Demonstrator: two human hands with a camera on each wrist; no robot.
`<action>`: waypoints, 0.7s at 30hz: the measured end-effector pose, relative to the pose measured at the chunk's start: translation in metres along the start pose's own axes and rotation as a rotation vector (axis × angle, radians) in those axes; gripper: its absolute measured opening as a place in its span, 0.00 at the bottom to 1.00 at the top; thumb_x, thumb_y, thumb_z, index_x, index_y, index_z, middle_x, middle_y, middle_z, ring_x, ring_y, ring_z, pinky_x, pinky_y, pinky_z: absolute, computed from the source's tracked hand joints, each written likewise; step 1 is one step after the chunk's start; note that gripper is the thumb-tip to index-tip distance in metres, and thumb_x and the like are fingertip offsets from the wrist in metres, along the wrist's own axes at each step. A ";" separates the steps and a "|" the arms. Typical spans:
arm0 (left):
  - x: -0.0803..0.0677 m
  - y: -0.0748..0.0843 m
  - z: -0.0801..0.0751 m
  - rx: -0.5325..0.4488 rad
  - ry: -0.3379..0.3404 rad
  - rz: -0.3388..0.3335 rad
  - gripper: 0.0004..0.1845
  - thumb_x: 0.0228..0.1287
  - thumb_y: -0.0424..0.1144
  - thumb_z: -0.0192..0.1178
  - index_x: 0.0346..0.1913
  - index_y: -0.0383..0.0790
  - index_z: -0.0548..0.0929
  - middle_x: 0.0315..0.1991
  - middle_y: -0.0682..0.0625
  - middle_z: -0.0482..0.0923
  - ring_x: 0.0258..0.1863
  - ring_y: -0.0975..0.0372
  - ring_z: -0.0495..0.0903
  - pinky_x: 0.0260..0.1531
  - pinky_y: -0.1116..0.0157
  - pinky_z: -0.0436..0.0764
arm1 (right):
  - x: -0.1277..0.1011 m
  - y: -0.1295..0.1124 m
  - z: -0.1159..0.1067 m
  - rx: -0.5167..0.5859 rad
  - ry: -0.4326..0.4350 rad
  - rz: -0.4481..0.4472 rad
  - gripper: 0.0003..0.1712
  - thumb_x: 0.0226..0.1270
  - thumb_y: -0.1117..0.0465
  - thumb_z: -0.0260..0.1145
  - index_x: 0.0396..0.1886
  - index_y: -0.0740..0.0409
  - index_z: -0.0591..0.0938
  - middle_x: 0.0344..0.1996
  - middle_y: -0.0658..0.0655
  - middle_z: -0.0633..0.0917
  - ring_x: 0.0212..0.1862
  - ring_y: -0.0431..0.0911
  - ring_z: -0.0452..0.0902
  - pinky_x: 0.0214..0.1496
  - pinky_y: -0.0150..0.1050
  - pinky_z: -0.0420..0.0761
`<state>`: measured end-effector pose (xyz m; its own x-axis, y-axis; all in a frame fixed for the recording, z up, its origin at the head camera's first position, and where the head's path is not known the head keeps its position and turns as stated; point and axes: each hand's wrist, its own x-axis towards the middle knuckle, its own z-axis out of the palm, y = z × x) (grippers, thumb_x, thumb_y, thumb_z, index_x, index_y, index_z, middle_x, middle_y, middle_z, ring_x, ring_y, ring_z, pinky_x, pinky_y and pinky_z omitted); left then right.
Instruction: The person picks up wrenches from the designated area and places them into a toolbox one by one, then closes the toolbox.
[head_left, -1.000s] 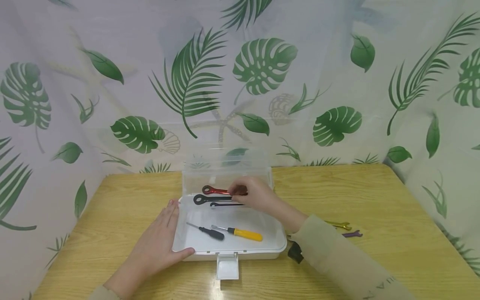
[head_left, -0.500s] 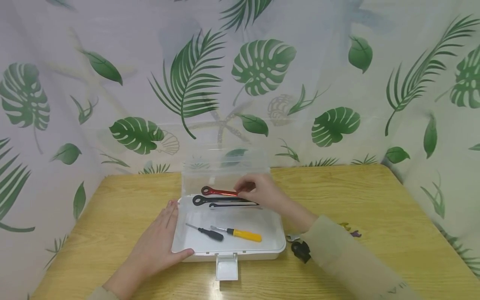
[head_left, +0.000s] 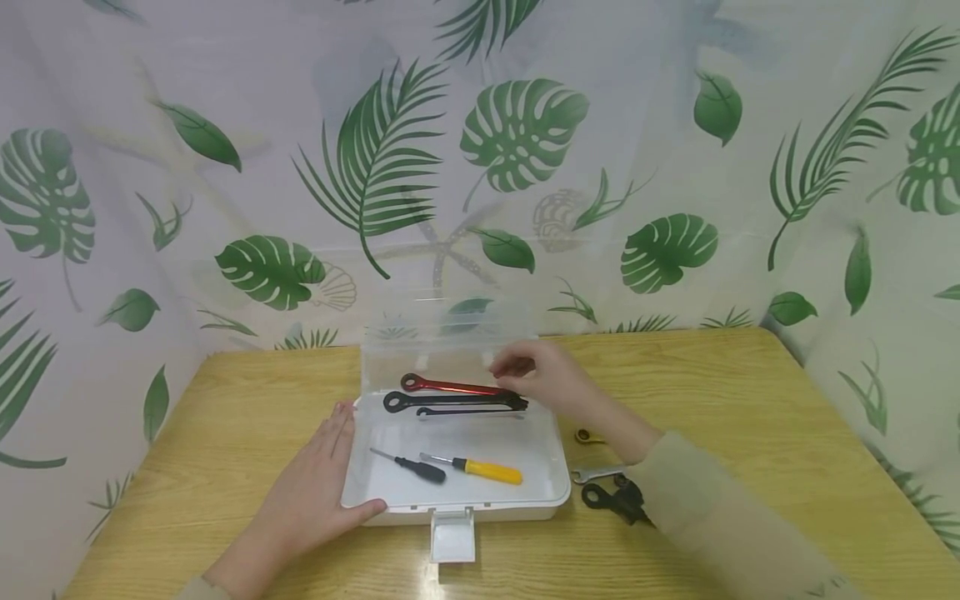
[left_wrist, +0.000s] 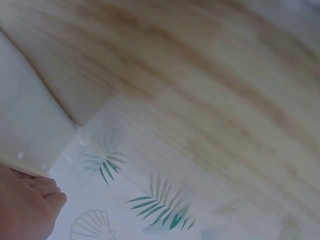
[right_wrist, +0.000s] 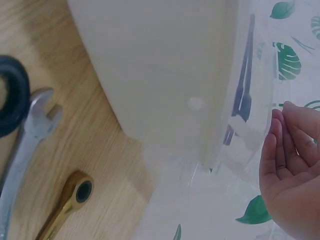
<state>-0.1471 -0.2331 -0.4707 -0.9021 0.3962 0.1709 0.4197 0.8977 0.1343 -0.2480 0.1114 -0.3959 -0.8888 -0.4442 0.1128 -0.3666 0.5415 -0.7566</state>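
Note:
A white plastic box [head_left: 510,442] with its clear lid [head_left: 457,333] raised stands before me. My left hand [head_left: 303,492] rests along its left side, fingers extended and thumb at the front corner. Beside the right end of a red ratchet wrench [head_left: 450,386], my right hand [head_left: 551,379] has loosely bent fingers; the right wrist view shows nothing between them. In front of the red wrench lie a black ratchet wrench [head_left: 427,401] and a thin dark wrench [head_left: 465,411]. Nearer the front of the box are a black screwdriver [head_left: 423,471] and a yellow-handled screwdriver [head_left: 491,472].
Right of the box on the wooden table [head_left: 735,392] lie a gold ratchet wrench [head_left: 587,436], a silver open-ended wrench [head_left: 592,474] and black ring-ended tools [head_left: 615,500], partly hidden by my right sleeve [head_left: 712,492]. The white latch [head_left: 453,537] hangs off the box front.
My right hand has slid right along the red wrench to its far end, uncovering the right ends of the wrenches. The left hand has kept its place. More tools show beside the right sleeve.

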 end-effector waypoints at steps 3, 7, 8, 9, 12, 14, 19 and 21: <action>0.000 0.000 0.000 -0.001 0.000 0.001 0.65 0.60 0.73 0.64 0.80 0.20 0.58 0.83 0.29 0.55 0.83 0.38 0.59 0.80 0.44 0.67 | -0.003 0.003 -0.004 -0.011 0.010 -0.004 0.09 0.69 0.71 0.72 0.48 0.67 0.90 0.44 0.61 0.92 0.44 0.48 0.87 0.49 0.36 0.90; 0.000 0.000 0.000 0.001 0.000 0.004 0.65 0.61 0.73 0.64 0.79 0.19 0.58 0.83 0.28 0.55 0.83 0.38 0.59 0.80 0.44 0.67 | -0.005 0.010 -0.010 -0.021 0.016 -0.021 0.09 0.69 0.72 0.71 0.47 0.68 0.89 0.44 0.62 0.92 0.44 0.49 0.87 0.49 0.37 0.90; 0.000 0.001 0.000 0.002 0.001 0.005 0.65 0.61 0.73 0.64 0.79 0.19 0.58 0.83 0.28 0.55 0.82 0.38 0.59 0.80 0.44 0.67 | -0.007 0.011 -0.012 -0.023 0.018 -0.022 0.09 0.69 0.72 0.71 0.47 0.68 0.89 0.44 0.62 0.92 0.43 0.49 0.87 0.49 0.37 0.90; 0.000 0.001 -0.001 0.003 0.001 0.007 0.65 0.61 0.73 0.64 0.79 0.19 0.58 0.83 0.28 0.55 0.82 0.38 0.59 0.80 0.44 0.67 | -0.008 0.012 -0.014 -0.026 0.020 -0.025 0.09 0.69 0.72 0.71 0.47 0.68 0.89 0.43 0.62 0.92 0.43 0.49 0.87 0.49 0.37 0.90; 0.000 0.001 -0.002 0.007 0.002 0.012 0.64 0.61 0.73 0.64 0.79 0.19 0.58 0.83 0.28 0.55 0.82 0.37 0.59 0.80 0.44 0.67 | -0.012 0.014 -0.019 -0.039 0.030 -0.023 0.08 0.69 0.72 0.71 0.46 0.68 0.89 0.43 0.62 0.92 0.43 0.49 0.87 0.48 0.36 0.89; 0.000 0.001 -0.002 0.010 0.003 0.013 0.64 0.61 0.72 0.65 0.79 0.19 0.59 0.83 0.28 0.55 0.82 0.37 0.59 0.80 0.44 0.67 | -0.015 0.016 -0.022 -0.041 0.038 -0.015 0.08 0.69 0.72 0.71 0.47 0.67 0.89 0.43 0.62 0.92 0.43 0.49 0.87 0.49 0.35 0.89; 0.000 0.001 -0.001 0.018 0.000 0.012 0.65 0.60 0.73 0.64 0.79 0.19 0.58 0.83 0.28 0.55 0.82 0.38 0.59 0.81 0.45 0.66 | -0.022 0.024 -0.030 -0.047 0.066 -0.004 0.08 0.69 0.71 0.72 0.47 0.67 0.90 0.44 0.63 0.92 0.43 0.49 0.87 0.49 0.36 0.88; 0.000 0.001 -0.001 0.021 -0.001 0.012 0.65 0.60 0.73 0.64 0.79 0.19 0.59 0.82 0.28 0.55 0.82 0.38 0.59 0.81 0.45 0.66 | -0.024 0.027 -0.033 -0.054 0.079 -0.008 0.08 0.69 0.72 0.72 0.46 0.68 0.90 0.43 0.63 0.92 0.43 0.49 0.87 0.48 0.35 0.88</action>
<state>-0.1464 -0.2328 -0.4698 -0.8973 0.4070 0.1712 0.4281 0.8968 0.1115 -0.2454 0.1606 -0.3973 -0.9040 -0.3919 0.1710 -0.3863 0.5771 -0.7195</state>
